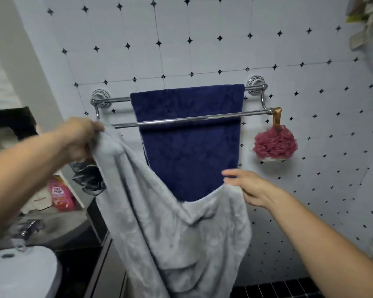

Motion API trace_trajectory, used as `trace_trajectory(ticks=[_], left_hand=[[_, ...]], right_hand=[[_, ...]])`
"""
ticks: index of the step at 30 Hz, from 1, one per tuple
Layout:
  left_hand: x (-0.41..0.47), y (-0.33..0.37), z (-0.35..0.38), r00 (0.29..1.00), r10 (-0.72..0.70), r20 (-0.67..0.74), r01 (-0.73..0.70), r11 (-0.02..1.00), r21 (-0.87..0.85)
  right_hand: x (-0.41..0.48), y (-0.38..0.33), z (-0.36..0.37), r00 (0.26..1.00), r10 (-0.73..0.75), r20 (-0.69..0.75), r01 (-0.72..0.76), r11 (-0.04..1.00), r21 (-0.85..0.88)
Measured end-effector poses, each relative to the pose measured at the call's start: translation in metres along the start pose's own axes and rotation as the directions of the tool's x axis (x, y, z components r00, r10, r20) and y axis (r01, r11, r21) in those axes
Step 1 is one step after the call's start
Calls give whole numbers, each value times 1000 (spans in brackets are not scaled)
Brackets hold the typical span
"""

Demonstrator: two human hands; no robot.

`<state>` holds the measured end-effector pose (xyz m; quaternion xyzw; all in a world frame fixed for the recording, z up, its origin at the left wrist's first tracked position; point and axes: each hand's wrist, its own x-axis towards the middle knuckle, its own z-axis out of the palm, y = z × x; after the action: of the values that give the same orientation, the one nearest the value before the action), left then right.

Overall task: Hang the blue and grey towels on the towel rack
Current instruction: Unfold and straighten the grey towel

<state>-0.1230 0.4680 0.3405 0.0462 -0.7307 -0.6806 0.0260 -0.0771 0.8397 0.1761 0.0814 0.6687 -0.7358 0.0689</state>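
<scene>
Grey towel [172, 229] sags between both hands: left hand [80, 138] grips one corner beside the rack [181, 121]; right hand [252, 190] pinches the other, below the hung blue towel [187, 143].

Navy blue towel [188, 147], pale grey towel [177, 233], chrome rack [181, 121], white black-diamond tiles [202, 50], crimson pouf [275, 145]

Both bare forearms reach forward. Left hand [80, 138] sits higher, knuckles up, fingers curled, gripping a top corner of the grey towel [170, 233]. Right hand [253, 189] is lower, fingers mostly straight and pointing left, pinching the towel's other corner. Hands well apart.
</scene>
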Motion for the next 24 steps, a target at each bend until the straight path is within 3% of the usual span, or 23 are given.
trace_trajectory(ticks=[3, 5, 8, 11, 13, 15, 18, 20, 24], left_hand=[[-30, -44, 39, 993, -48, 109, 55, 996, -66], [-46, -66, 54, 988, -20, 155, 35, 994, -99], [-73, -86, 72, 963, 66, 260, -35, 992, -122], [-84, -98, 82, 940, 89, 328, -46, 990, -134], [-84, -104, 85, 936, 82, 341, -36, 990, -140], [-83, -106, 84, 951, 53, 303, -12, 990, -137], [-81, -106, 86, 970, -11, 241, 57, 982, -182], [-84, -108, 91, 957, -24, 289, 86, 975, -206], [-95, -114, 104, 899, 10, 438, 140, 941, -307]], right_hand=[[-14, -31, 42, 972, -209, 106, 173, 946, 275], [-23, -42, 64, 933, -304, 191, 238, 922, 305], [-36, -48, 94, 866, -470, 170, 475, 880, 15], [-45, -51, 116, 736, -675, 50, 630, 656, -416], [-52, -56, 125, 654, -757, -17, 643, 567, -514], [-57, -64, 127, 611, -787, -81, 664, 566, -489], [-63, -79, 128, 624, -766, -155, 713, 639, -290], [-64, -86, 130, 618, -762, -196, 733, 648, -209], [-58, -89, 131, 569, -763, -307, 732, 640, -235]])
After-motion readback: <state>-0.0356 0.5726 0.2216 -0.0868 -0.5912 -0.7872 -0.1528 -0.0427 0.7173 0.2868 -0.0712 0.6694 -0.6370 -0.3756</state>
